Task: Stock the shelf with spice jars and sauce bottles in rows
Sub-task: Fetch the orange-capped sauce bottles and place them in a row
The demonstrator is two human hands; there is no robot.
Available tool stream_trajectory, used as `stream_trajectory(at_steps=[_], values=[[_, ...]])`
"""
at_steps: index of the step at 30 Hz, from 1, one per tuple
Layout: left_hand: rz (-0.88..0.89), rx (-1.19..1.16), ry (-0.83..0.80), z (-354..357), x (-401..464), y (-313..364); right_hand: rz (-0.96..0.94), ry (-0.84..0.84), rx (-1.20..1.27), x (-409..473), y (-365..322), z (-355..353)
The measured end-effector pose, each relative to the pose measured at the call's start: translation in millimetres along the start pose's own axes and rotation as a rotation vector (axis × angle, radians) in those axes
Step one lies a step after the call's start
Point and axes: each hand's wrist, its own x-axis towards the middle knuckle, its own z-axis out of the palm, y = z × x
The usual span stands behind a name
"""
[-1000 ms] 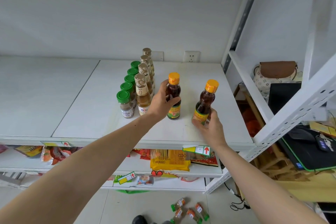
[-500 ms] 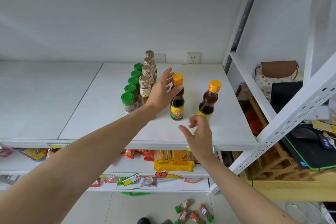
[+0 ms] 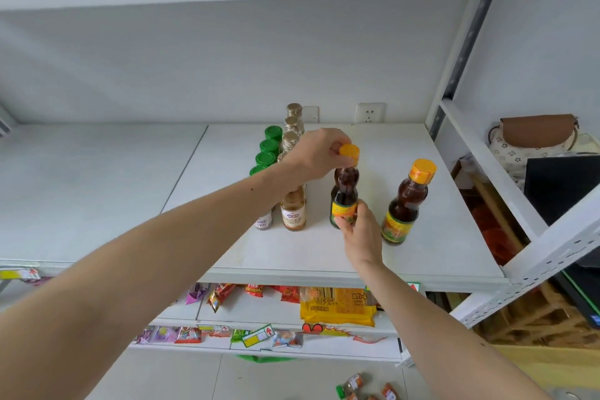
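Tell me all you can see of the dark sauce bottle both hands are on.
The dark sauce bottle stands upright on the white shelf, between a row of pale bottles and a second dark bottle. It looks like clear glass or plastic holding dark brown liquid, with a bulbed neck, an orange cap and a yellow-green label. The left hand grips the cap from above; the right hand pinches the label near the base.

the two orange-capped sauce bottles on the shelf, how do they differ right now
The left sauce bottle is being handled: the left hand pinches its cap and the right hand grips its label. The right sauce bottle stands free, touched by neither hand. The left one sits close to the row of pale bottles; the right one stands apart, nearer the shelf's right edge. Both are upright, dark, orange-capped, with yellow-green labels.
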Motion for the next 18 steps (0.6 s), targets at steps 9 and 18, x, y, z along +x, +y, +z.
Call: stream_trajectory(at_steps=[9,18], values=[[-0.010,0.253,-0.193,-30.3,37.7,-4.0,0.042,0.001,0.009,17.8,-12.9,13.8],[0.063,0.328,-0.206,-54.6,70.9,-15.5,0.081,-0.050,-0.027,55.0,-27.5,24.9]])
